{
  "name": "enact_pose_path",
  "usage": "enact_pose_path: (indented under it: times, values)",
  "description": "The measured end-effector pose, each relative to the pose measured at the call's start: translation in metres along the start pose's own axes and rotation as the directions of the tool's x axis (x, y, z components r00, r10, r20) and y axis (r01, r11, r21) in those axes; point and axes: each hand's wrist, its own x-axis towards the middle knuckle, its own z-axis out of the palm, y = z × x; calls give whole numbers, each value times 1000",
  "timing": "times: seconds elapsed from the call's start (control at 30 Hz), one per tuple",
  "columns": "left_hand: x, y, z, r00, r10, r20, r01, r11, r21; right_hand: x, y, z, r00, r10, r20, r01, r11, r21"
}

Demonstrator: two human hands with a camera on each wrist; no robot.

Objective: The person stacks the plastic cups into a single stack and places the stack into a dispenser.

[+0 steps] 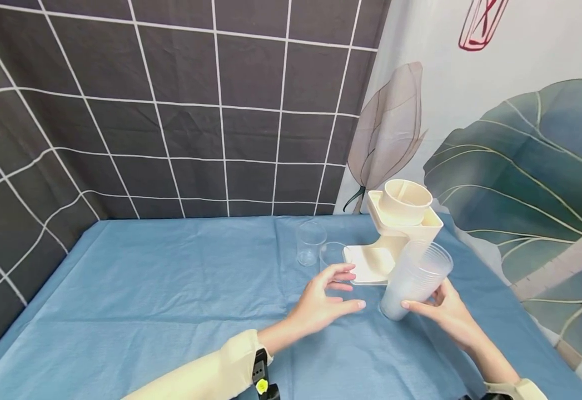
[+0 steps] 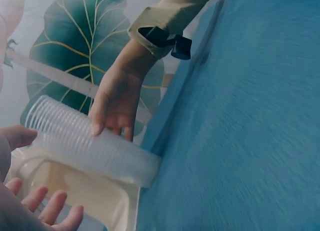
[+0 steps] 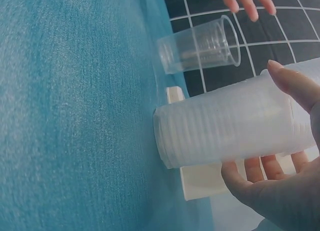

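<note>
A tall nested stack of translucent plastic cups (image 1: pixel 414 280) leans slightly to the right in the head view, its base at the blue cloth. My right hand (image 1: pixel 448 314) grips this stack from the right, thumb on the near side and fingers round the other, as the right wrist view also shows. My left hand (image 1: pixel 321 303) is left of the stack, apart from it, fingers spread and loosely bent with nothing in them. Beyond it are two single clear plastic cups, one farther back (image 1: pixel 311 244) and one nearer (image 1: pixel 334 254), partly hidden by the left fingers.
Behind the stack stands a cream plastic stand (image 1: pixel 396 222) with a round ring on top and a flat base. A blue cloth (image 1: pixel 145 311) covers the table. A dark gridded curtain (image 1: pixel 180 128) and a leaf-patterned curtain (image 1: pixel 521 166) hang behind and at the right.
</note>
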Motion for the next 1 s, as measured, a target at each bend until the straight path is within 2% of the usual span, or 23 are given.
enact_pose_path:
  times: [0.17, 0.3, 0.47, 0.7, 0.83, 1.0]
  values:
    - [-2, -7, -13, 998, 35, -60, -37, 999, -33, 0, 1, -1, 1000, 2, 5, -2, 1000, -1]
    - [-5, -13, -25, 993, 33, -109, -38, 998, -42, 0, 2, -2, 1000, 6, 8, -6, 1000, -8]
    - [-8, -17, -42, 985, 21, -169, -24, 1000, -17, 0, 1, -2, 1000, 21, 8, -20, 1000, -19]
    - [-9, -21, -58, 976, 19, -219, -7, 999, 54, 1, 1, -2, 1000, 29, 5, -28, 999, -28]
    - [-6, -20, -63, 964, 12, -265, 11, 996, 86, 1, 0, -1, 1000, 25, 6, -24, 999, -27]
    - [3, -19, -68, 941, 7, -339, 31, 994, 104, 1, 0, -1, 1000, 14, 5, -14, 1000, -23]
